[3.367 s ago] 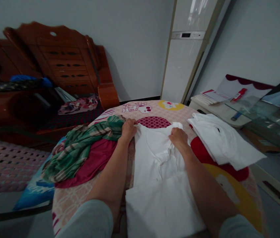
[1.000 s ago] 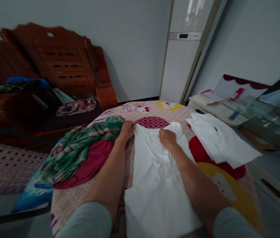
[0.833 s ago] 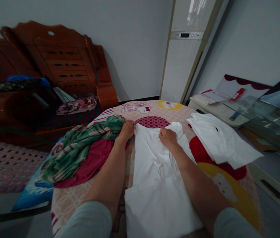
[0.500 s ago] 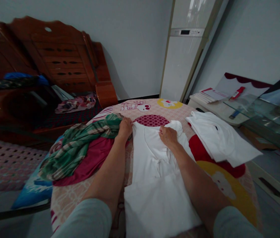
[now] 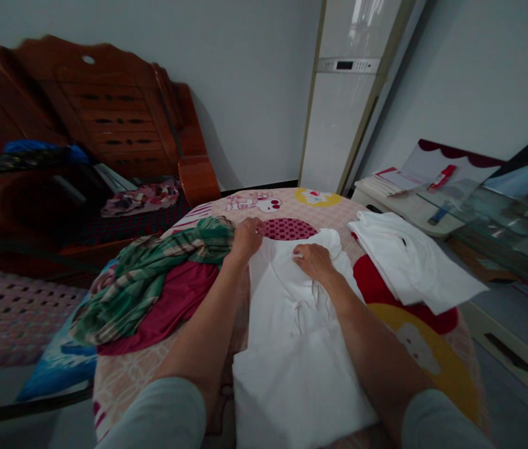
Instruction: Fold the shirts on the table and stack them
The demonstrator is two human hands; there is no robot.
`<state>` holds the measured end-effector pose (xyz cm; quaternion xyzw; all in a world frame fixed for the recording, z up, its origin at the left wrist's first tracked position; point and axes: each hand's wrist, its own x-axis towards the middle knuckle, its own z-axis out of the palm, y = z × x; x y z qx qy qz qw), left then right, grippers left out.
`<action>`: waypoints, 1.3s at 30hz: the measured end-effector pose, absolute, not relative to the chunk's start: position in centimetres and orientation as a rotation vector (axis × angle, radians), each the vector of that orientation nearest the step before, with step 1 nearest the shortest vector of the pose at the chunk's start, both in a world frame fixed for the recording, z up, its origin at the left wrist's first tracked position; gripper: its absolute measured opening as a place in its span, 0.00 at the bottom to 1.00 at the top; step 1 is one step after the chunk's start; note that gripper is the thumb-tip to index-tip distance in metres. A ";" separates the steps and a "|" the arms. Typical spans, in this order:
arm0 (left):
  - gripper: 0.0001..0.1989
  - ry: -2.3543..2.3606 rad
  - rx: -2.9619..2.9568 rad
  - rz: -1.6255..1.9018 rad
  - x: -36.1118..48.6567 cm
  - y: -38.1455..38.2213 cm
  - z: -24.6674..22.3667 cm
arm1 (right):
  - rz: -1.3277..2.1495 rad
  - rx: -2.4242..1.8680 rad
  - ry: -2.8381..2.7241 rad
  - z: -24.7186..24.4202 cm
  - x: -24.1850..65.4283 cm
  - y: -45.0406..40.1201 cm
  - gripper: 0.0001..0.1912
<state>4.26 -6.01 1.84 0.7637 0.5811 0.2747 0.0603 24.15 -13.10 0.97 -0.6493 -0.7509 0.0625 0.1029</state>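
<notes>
Left hand [image 5: 247,239] shifted right, plaid cloth [image 5: 144,284] beside

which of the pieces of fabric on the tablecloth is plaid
The green cloth bunched at left shows plaid; the dark-pink cloth beside it, the white garment in the middle and the folded white pile at right don't.

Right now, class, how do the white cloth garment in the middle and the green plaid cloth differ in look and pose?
The white cloth garment is plain, whereas the green plaid cloth has pale and dark bands. The white garment lies mostly flat; the plaid cloth is bunched. The white garment has the right hand over its upper part; the plaid cloth does not. Both are creased fabric.
</notes>
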 end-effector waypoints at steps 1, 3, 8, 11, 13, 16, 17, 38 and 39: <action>0.10 1.606 2.334 0.812 5.5 -6.6 2.6 | 0.216 -1.906 -2.147 1.2 24.7 -12.9 0.13; 0.08 1.334 2.381 0.750 8.2 -7.9 3.4 | 0.271 -1.868 -1.964 2.0 26.3 -12.5 0.13; 0.12 0.949 2.470 0.627 12.8 -10.2 0.7 | 0.404 -1.833 -1.576 3.6 31.6 -12.1 0.13; 0.16 0.880 2.545 0.588 13.0 -10.3 -1.6 | 0.625 -1.933 -1.630 3.7 32.5 -12.6 0.16; 0.17 0.856 2.566 0.586 12.6 -10.1 -2.4 | 0.684 -2.042 -1.736 3.4 32.0 -13.0 0.18; 0.19 0.827 2.589 0.600 12.2 -9.8 -2.7 | 0.570 -2.172 -1.924 3.2 31.0 -13.3 0.19; 0.20 0.810 2.595 0.606 12.2 -9.8 -2.7 | 0.527 -2.195 -1.957 3.2 30.8 -13.3 0.17; 0.20 0.605 1.080 0.740 14.2 -11.4 -1.5 | 1.037 -1.197 -1.450 4.8 29.5 -13.4 0.13; 0.18 0.619 1.050 0.726 14.2 -11.5 -1.5 | 1.035 -1.169 -1.439 5.0 29.5 -13.4 0.15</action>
